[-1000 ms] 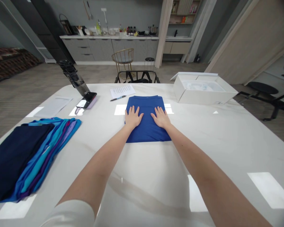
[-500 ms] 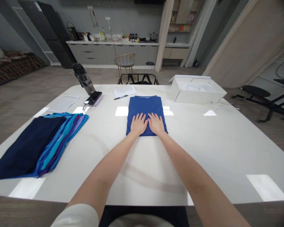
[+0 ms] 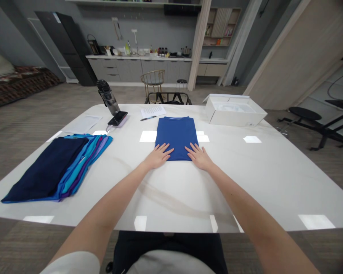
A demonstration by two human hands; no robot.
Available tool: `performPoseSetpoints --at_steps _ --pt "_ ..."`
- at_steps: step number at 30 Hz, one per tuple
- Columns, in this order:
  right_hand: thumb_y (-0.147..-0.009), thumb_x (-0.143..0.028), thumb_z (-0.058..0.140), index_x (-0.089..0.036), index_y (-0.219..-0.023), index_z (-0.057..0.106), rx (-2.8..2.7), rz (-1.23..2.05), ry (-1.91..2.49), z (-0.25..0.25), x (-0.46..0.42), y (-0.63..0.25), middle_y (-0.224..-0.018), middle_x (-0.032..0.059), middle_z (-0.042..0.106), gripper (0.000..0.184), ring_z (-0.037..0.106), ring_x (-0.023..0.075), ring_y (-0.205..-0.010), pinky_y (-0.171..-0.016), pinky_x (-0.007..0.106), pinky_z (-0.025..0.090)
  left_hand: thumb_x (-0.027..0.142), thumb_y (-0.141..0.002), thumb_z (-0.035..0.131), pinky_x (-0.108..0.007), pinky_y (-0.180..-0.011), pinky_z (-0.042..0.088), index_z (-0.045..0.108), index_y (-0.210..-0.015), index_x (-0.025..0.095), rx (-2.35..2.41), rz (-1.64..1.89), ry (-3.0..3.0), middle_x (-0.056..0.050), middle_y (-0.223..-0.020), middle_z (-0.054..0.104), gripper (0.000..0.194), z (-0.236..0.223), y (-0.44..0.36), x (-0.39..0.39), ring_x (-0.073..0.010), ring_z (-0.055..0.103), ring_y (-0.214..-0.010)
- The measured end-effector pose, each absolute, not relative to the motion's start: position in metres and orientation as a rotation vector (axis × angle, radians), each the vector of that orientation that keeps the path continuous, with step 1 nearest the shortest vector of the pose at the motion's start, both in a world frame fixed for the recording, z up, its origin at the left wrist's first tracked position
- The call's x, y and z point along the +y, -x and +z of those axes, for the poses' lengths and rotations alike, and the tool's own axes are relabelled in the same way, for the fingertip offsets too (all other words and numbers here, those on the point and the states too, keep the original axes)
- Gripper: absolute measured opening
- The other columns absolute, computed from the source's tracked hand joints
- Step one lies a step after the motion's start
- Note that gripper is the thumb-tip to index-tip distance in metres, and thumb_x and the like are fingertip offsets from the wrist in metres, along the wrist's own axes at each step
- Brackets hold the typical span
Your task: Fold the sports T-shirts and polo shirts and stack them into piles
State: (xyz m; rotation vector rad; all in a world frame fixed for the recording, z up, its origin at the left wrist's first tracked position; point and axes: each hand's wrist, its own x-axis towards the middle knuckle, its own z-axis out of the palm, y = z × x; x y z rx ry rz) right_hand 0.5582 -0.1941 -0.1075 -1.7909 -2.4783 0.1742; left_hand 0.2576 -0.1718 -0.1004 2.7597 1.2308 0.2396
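A folded blue shirt (image 3: 177, 135) lies flat on the white table (image 3: 183, 198), its collar edge toward the far side. My left hand (image 3: 157, 156) rests at the near left corner of the shirt, fingers spread over the cloth. At the near right corner, my right hand (image 3: 199, 156) lies with its fingertips on the fabric and its fingers apart. Neither hand grips anything. Off to the left sits a stack of folded garments (image 3: 50, 165), dark navy on top, with blue, teal and purple edges showing beneath.
An open white box (image 3: 234, 114) stands at the back right. Toward the back left are a dark bottle (image 3: 108, 99), a phone (image 3: 117, 118), and paper sheets (image 3: 84, 123). A pen (image 3: 148, 118) lies beside a printed sheet (image 3: 153, 110). Beyond the table's far edge is a black chair (image 3: 168, 98).
My hands have moved apart, from the middle of the blue shirt out to its near corners. The camera view has shifted slightly.
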Motion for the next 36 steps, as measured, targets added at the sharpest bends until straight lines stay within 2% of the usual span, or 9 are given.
performPoseSetpoints --at_steps 5,7,9,12,14,18,23,30,36 --pt "-0.109 -0.048 0.027 -0.033 -0.162 0.03 -2.463 0.264 1.761 -0.109 -0.219 -0.582 -0.168 0.0021 0.02 0.055 0.019 0.0296 -0.155 -0.123 0.06 0.019 0.048 -0.107 0.029 -0.05 -0.125 0.024 0.034 -0.16 0.026 1.224 0.186 -2.673 -0.01 -0.168 0.021 0.057 -0.1 -0.224 -0.197 -0.0268 0.02 -0.156" --pt "-0.109 -0.043 0.033 -0.029 -0.16 0.035 -2.423 0.292 1.725 -0.107 -0.23 -0.591 -0.166 0.0046 0.027 0.054 0.025 0.0291 -0.153 -0.122 0.057 0.022 0.04 -0.107 0.031 -0.048 -0.124 0.028 0.038 -0.158 0.022 1.246 0.189 -2.653 -0.009 -0.165 0.03 0.054 -0.099 -0.212 -0.208 -0.0254 0.028 -0.154" --pt "-0.106 -0.035 0.04 -0.025 -0.153 0.049 -2.354 0.298 1.677 -0.104 -0.238 -0.598 -0.16 0.0071 0.041 0.048 0.039 0.027 -0.146 -0.121 0.049 0.03 0.03 -0.106 0.035 -0.044 -0.122 0.033 0.048 -0.152 0.018 1.298 0.221 -2.646 -0.009 -0.16 0.042 0.049 -0.097 -0.206 -0.215 -0.0239 0.041 -0.148" --pt "-0.103 -0.028 0.047 -0.022 -0.131 0.067 -2.259 0.227 1.637 -0.098 -0.243 -0.601 -0.136 0.0091 0.064 0.035 0.057 0.0247 -0.125 -0.11 0.038 0.043 0.021 -0.102 0.04 -0.04 -0.114 0.043 0.062 -0.137 0.016 1.417 0.281 -2.665 -0.01 -0.146 0.059 0.041 -0.092 -0.207 -0.219 -0.0241 0.057 -0.132" --pt "-0.104 -0.026 0.047 -0.021 -0.122 0.07 -2.238 0.134 1.681 -0.095 -0.242 -0.598 -0.122 0.0099 0.069 0.031 0.06 0.0261 -0.114 -0.102 0.038 0.047 0.016 -0.1 0.041 -0.042 -0.106 0.049 0.067 -0.128 0.017 1.487 0.278 -2.696 -0.011 -0.133 0.067 0.038 -0.088 -0.213 -0.218 -0.0258 0.063 -0.12" --pt "-0.104 -0.023 0.045 -0.02 -0.114 0.071 -2.252 0.031 1.786 -0.09 -0.242 -0.589 -0.113 0.0112 0.069 0.028 0.06 0.0276 -0.105 -0.095 0.039 0.048 0.008 -0.096 0.043 -0.041 -0.097 0.051 0.069 -0.115 0.016 1.569 0.245 -2.675 -0.012 -0.116 0.07 0.033 -0.084 -0.224 -0.214 -0.0262 0.065 -0.108" --pt "-0.104 -0.022 0.045 -0.02 -0.109 0.07 -2.295 0.138 1.687 -0.086 -0.266 -0.6 -0.108 0.0102 0.068 0.026 0.059 0.0264 -0.106 -0.095 0.038 0.048 0.005 -0.094 0.042 -0.035 -0.1 0.049 0.066 -0.115 0.017 1.45 0.243 -2.64 -0.01 -0.115 0.068 0.033 -0.081 -0.223 -0.235 -0.0219 0.064 -0.11" --pt "-0.101 -0.029 0.049 -0.023 -0.103 0.071 -2.278 0.553 1.535 -0.074 -0.348 -0.625 -0.105 0.0097 0.067 0.023 0.059 0.0267 -0.107 -0.096 0.043 0.048 0.006 -0.092 0.046 -0.038 -0.089 0.051 0.067 -0.102 0.019 1.203 0.13 -2.683 -0.007 -0.101 0.069 0.026 -0.065 -0.216 -0.323 -0.0226 0.064 -0.092" --pt "-0.096 -0.041 0.058 -0.026 -0.091 0.076 -2.205 1.082 1.538 -0.049 -0.371 -0.63 -0.1 0.0068 0.07 0.023 0.065 0.0244 -0.096 -0.089 0.039 0.053 0.013 -0.087 0.05 -0.033 -0.085 0.051 0.069 -0.095 0.025 1.064 0.119 -2.46 -0.002 -0.095 0.071 0.024 -0.039 -0.217 -0.352 -0.0189 0.066 -0.088"
